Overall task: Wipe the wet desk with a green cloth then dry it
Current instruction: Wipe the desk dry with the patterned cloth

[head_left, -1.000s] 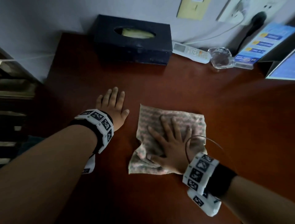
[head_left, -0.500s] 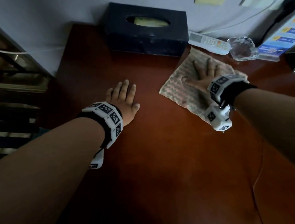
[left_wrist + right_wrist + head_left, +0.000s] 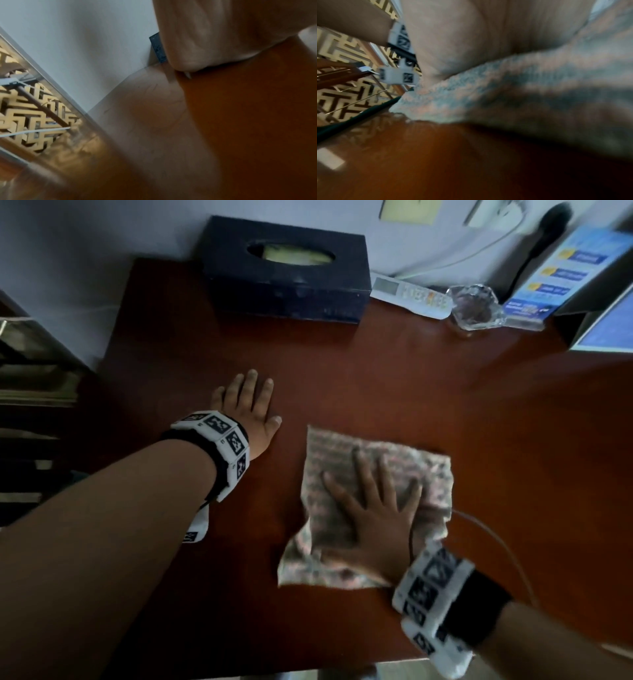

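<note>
The table [image 3: 376, 378], a reddish-brown top against the wall, is seen with no water plainly visible on it in this dim light. The cloth [image 3: 342, 460], pale and patterned, is spread flat near the front edge, its near-left part rumpled. The right hand [image 3: 373, 511] is laid on it with fingers straight and splayed, pressing down. The left hand [image 3: 248, 405] is rested flat on bare wood just beside, fingers extended, nothing held. The wiping step is judged to be in hand; steady palm pressure is called for next, the tissue box [image 3: 284, 282] being avoided.
</note>
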A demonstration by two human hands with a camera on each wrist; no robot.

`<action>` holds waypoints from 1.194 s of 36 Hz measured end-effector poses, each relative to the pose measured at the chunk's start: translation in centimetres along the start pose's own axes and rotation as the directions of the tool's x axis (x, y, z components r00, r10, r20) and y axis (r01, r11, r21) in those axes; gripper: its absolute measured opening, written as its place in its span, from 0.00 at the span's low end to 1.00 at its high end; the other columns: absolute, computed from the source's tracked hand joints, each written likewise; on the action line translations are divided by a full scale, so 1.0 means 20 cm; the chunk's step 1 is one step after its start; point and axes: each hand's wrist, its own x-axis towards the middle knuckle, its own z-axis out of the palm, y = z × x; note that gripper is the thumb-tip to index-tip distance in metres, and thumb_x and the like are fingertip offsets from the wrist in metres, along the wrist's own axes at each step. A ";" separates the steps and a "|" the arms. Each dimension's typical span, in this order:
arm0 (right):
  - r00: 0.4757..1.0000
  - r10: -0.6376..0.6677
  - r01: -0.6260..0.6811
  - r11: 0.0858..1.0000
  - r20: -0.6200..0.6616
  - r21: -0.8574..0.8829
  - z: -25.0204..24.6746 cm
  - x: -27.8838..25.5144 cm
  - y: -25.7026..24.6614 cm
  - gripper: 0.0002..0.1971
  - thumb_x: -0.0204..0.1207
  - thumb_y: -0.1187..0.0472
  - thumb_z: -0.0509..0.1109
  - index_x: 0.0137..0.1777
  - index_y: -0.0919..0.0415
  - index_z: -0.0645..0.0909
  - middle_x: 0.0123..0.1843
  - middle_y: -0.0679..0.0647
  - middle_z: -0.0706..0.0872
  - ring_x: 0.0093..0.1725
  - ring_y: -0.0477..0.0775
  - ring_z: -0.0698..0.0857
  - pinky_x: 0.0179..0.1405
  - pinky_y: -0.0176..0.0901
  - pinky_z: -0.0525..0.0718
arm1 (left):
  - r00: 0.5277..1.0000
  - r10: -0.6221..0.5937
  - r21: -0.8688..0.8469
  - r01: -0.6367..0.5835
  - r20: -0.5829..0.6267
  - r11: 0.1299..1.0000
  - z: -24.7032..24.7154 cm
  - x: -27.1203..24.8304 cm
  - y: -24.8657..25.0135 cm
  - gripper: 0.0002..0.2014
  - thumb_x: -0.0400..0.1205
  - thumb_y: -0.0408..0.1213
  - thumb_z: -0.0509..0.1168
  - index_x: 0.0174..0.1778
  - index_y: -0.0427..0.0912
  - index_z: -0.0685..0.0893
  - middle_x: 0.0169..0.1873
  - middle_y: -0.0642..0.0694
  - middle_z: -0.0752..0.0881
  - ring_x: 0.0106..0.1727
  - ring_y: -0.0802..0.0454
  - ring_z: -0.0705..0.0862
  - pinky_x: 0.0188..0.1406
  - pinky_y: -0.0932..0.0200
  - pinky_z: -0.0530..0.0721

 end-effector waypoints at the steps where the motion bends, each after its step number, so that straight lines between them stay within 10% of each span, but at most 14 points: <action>1: 1.000 -0.013 0.013 1.000 -0.016 0.005 0.02 -0.07 -0.01 0.52 0.51 0.17 0.54 0.74 0.21 0.31 0.84 0.47 0.28 0.80 0.61 0.26 0.63 0.88 0.30 | 1.000 0.000 0.005 0.000 -0.013 1.000 0.00 0.00 0.00 0.31 0.87 0.54 0.38 0.82 0.47 0.35 0.82 0.44 0.35 0.83 0.46 0.38 0.80 0.46 0.42; 9: 0.989 -0.044 0.037 0.998 0.140 0.051 0.14 -0.47 -0.08 0.47 0.60 0.19 0.57 0.81 0.29 0.49 0.87 0.53 0.45 0.83 0.64 0.39 0.66 0.81 0.37 | 0.997 -0.005 0.114 0.013 -0.076 0.993 0.01 -0.02 0.02 0.32 0.86 0.56 0.36 0.83 0.43 0.38 0.83 0.41 0.41 0.83 0.43 0.44 0.79 0.41 0.49; 15: 0.987 -0.025 0.010 0.995 0.158 0.097 0.11 -0.45 -0.07 0.42 0.65 0.22 0.59 0.69 0.15 0.30 0.76 0.37 0.16 0.74 0.54 0.14 0.62 0.82 0.20 | 0.992 0.012 -0.003 -0.013 -0.126 1.000 -0.08 -0.08 0.05 0.30 0.87 0.53 0.41 0.83 0.46 0.42 0.83 0.43 0.40 0.83 0.43 0.43 0.79 0.39 0.45; 19: 0.987 0.069 -0.079 0.995 0.143 0.063 0.09 -0.33 -0.05 0.42 0.59 0.21 0.51 0.63 0.14 0.22 0.72 0.36 0.12 0.75 0.56 0.16 0.63 0.86 0.26 | 0.970 0.126 -0.062 -0.142 -0.208 0.988 -0.07 -0.18 0.12 0.30 0.87 0.51 0.45 0.83 0.45 0.46 0.83 0.45 0.45 0.83 0.45 0.46 0.80 0.39 0.46; 34: 0.973 0.188 -0.192 0.981 0.131 0.020 -0.06 0.04 -0.05 0.43 0.69 0.22 0.50 0.77 0.28 0.29 0.79 0.46 0.18 0.77 0.61 0.20 0.65 0.86 0.29 | 0.991 0.115 -0.084 -0.110 0.066 0.990 0.08 -0.27 0.29 0.30 0.87 0.52 0.41 0.82 0.50 0.36 0.82 0.48 0.35 0.82 0.47 0.35 0.80 0.41 0.40; 39: 0.996 0.092 -0.092 0.994 0.004 0.067 0.12 -0.22 -0.08 0.40 0.67 0.25 0.36 0.77 0.34 0.25 0.82 0.43 0.26 0.80 0.57 0.26 0.63 0.84 0.24 | 0.992 0.084 -0.096 -0.076 0.091 0.992 0.11 -0.26 0.33 0.45 0.79 0.68 0.49 0.82 0.50 0.34 0.81 0.47 0.32 0.81 0.46 0.32 0.78 0.39 0.35; 43: 0.999 0.024 -0.022 0.998 -0.032 0.059 0.18 -0.38 -0.05 0.36 0.75 0.28 0.47 0.82 0.38 0.53 0.85 0.49 0.56 0.83 0.61 0.51 0.68 0.82 0.42 | 0.991 0.081 -0.129 -0.067 0.106 0.989 0.12 -0.25 0.32 0.50 0.72 0.75 0.47 0.82 0.51 0.34 0.81 0.48 0.31 0.81 0.46 0.31 0.78 0.39 0.34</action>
